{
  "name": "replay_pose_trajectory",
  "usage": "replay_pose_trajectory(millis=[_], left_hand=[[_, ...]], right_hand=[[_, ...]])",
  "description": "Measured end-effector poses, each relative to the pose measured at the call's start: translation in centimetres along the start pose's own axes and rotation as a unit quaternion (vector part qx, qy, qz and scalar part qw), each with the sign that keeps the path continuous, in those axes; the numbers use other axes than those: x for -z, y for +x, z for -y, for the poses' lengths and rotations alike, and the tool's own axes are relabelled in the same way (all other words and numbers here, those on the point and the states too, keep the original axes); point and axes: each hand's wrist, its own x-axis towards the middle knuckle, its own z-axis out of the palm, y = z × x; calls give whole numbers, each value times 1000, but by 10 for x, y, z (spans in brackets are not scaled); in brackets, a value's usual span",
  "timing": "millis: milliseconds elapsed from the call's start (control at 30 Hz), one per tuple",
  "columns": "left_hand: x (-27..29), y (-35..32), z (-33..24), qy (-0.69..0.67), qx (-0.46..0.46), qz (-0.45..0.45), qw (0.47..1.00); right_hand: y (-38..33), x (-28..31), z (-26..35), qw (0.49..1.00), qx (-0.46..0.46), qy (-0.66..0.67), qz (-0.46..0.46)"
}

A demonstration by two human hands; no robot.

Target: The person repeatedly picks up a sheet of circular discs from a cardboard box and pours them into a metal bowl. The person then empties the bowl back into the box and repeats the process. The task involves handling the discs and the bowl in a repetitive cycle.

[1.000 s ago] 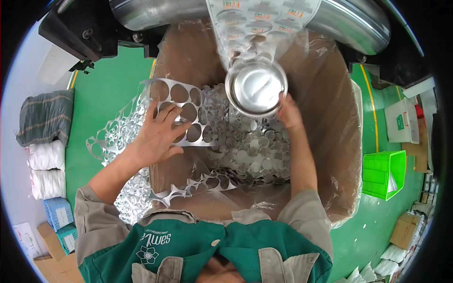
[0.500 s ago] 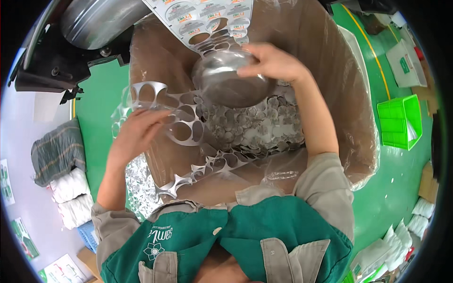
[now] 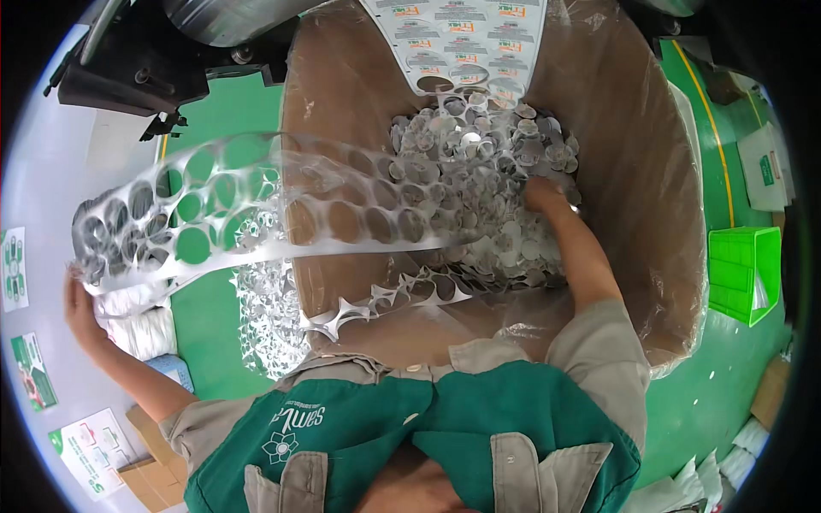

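Far out at the left, my left hand [image 3: 81, 308] is closed on the end of a long silvery strip punched with round holes [image 3: 295, 248]. The strip stretches across to the middle of a large brown box with a clear plastic liner [image 3: 641, 162]. Inside the box lies a heap of round foil discs [image 3: 513, 248]. My right hand [image 3: 545, 195] reaches down into the right side of this heap, its fingers hidden. A grey curved surface shows beside it, too unclear to name. Above the heap hangs a printed foil sheet [image 3: 466, 43], with holes at its lower end.
A scrap of punched foil [image 3: 385, 299] lies over the box's near edge. More foil scrap [image 3: 265, 321] is piled left of the box. Black machine parts [image 3: 145, 81] jut in at upper left. A bright green crate [image 3: 740, 274] stands on the floor at right.
My left hand has moved out to the left, stretching the punched strip. My right hand, which held a metal bowl, has gone down into the discs. The bowl is no longer plainly visible.
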Motion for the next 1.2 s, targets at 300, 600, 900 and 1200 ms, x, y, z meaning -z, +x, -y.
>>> replay_pose_trajectory(millis=[300,600,900,1200], left_hand=[[-212,-143,-123,110,-431,404,799],[-277,-190,-108,137,-565,384,717],[-282,-190,-119,324,-574,473,585],[-278,-185,-109,-15,-452,486,748]], right_hand=[[-67,141,41,925,271,266,-17],[4,87,-18,426,184,878,-113],[25,-2,-1,994,99,35,23],[-128,202,48,640,417,638,-91]])
